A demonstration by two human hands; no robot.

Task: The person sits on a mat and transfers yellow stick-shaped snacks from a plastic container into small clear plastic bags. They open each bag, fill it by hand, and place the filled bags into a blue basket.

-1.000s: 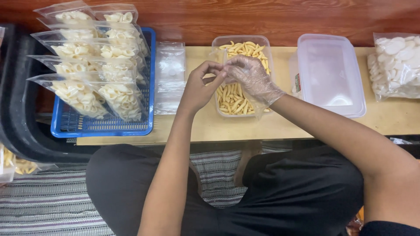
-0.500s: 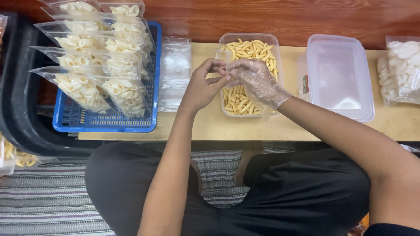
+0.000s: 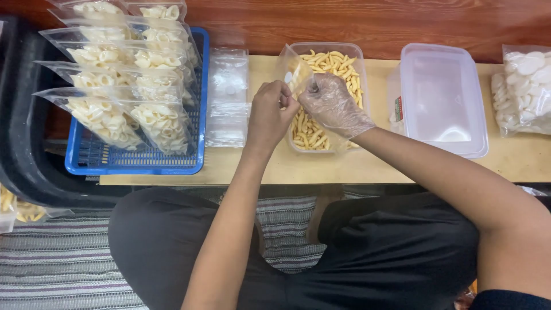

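My left hand (image 3: 271, 113) and my right hand (image 3: 330, 104), which wears a thin clear glove, both pinch the mouth of a small empty clear plastic bag (image 3: 292, 68). They hold it above a clear tub of yellow stick-shaped snacks (image 3: 328, 62) on a low wooden table (image 3: 379, 163). The bag stands up and away from me, over the tub's left edge. A flat stack of empty clear bags (image 3: 227, 97) lies just left of my left hand.
A blue basket (image 3: 138, 161) at the left holds several filled clear bags of pale shell snacks. Right of the tub lies an upturned clear container lid (image 3: 442, 97), then a bag of white round crackers (image 3: 525, 89). A black tray (image 3: 23, 166) sits far left.
Both hands stayed together over the tub, working the small bag's mouth. The bag now stands up more plainly between the fingers. The camera view shifted slightly.
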